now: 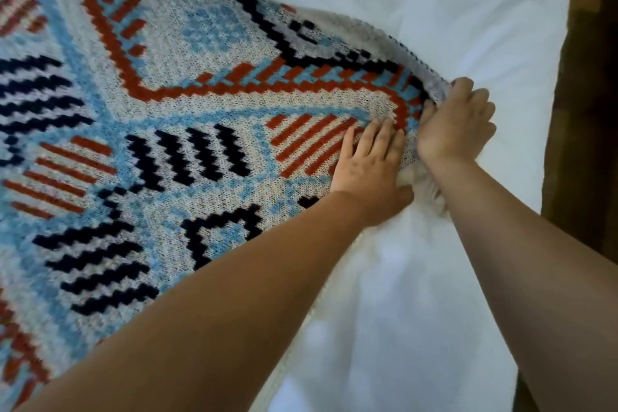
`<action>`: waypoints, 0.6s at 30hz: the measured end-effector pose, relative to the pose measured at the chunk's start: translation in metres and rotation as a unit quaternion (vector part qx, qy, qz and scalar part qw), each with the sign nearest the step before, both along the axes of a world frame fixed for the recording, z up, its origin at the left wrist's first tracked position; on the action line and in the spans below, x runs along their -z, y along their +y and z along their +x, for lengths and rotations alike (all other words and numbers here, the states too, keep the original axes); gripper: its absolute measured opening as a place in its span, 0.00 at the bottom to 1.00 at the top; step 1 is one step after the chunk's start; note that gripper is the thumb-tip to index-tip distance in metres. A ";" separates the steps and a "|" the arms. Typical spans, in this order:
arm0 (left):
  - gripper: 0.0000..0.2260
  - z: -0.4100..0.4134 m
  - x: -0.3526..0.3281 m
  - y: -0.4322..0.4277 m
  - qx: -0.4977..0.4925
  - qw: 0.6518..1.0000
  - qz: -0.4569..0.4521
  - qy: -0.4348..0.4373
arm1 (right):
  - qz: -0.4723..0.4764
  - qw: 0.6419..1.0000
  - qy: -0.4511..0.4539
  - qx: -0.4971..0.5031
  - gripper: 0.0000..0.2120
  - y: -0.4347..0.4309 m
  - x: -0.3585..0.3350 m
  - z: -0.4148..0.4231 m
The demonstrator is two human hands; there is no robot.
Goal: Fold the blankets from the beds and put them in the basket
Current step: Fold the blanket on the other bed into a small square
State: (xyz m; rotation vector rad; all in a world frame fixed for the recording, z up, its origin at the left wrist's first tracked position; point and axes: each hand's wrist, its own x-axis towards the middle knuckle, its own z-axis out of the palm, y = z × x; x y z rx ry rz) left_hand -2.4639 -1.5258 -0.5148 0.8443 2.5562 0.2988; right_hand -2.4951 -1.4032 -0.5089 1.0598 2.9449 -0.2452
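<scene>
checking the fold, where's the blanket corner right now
In the head view the blanket corner sits right of centre on the white bedding, gripped by the right hand, left hand flat beside it.

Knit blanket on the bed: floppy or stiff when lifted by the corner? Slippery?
Likely floppy: the knit blanket bunches where the right hand grips its edge. Probably sags between grips; the raised edge curves softly above the white sheet. Coarse weave suggests fair grip under the left hand pressing on it.
</scene>
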 end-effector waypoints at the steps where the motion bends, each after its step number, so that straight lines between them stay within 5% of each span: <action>1: 0.35 0.004 -0.002 -0.002 -0.008 1.000 0.003 -0.003 | 0.009 1.000 0.010 -0.012 0.23 -0.006 -0.001 0.005; 6: 0.34 0.038 -0.013 -0.030 -0.044 0.997 0.052 -0.034 | 0.018 0.997 0.027 -0.073 0.33 -0.048 -0.007 0.048; 18: 0.34 0.164 -0.038 -0.160 -0.119 0.991 -0.057 -0.007 | -0.120 0.975 -0.019 -0.185 0.23 -0.188 -0.022 0.175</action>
